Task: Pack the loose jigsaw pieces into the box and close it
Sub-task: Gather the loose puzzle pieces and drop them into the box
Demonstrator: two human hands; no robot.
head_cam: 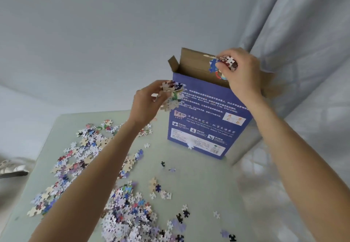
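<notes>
A tall blue jigsaw box (206, 128) stands upright at the far right of the pale green table (204, 183), its top flaps open and the brown inside showing. My right hand (240, 73) is over the open top and grips a clump of jigsaw pieces (223, 64). My left hand (145, 103) is raised beside the box's upper left corner and holds another bunch of pieces (171, 96). One white piece (190, 144) shows blurred in front of the box's lower face. Many loose pieces (128, 215) lie spread over the table's left and near side.
A grey curtain (303, 42) hangs right behind and to the right of the box. A plain wall fills the back. A silvery object (13, 167) sits at the left edge, off the table. Scattered single pieces (180, 217) lie on the table's near right part.
</notes>
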